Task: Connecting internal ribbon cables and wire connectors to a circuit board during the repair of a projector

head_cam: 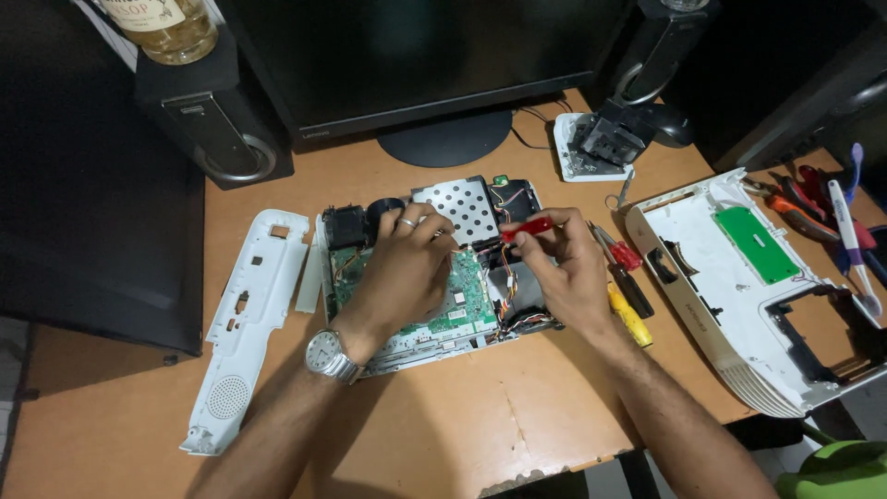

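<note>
An opened projector chassis (480,205) lies on the wooden desk (443,416), showing a green circuit board (467,300), a perforated metal shield, a black fan and coloured wires. My left hand (402,268), with a ring and a wristwatch, rests flat on the circuit board and steadies it. My right hand (564,268) grips a red-handled screwdriver (527,227), held over the middle of the chassis near the shield's edge. Its tip is hidden behind my fingers.
A white side panel (245,323) lies to the left, the white top cover (730,286) with a green board to the right. Red and yellow screwdrivers (628,296) sit beside my right hand. Behind stand a monitor (425,55), speakers and a small parts tray (591,148).
</note>
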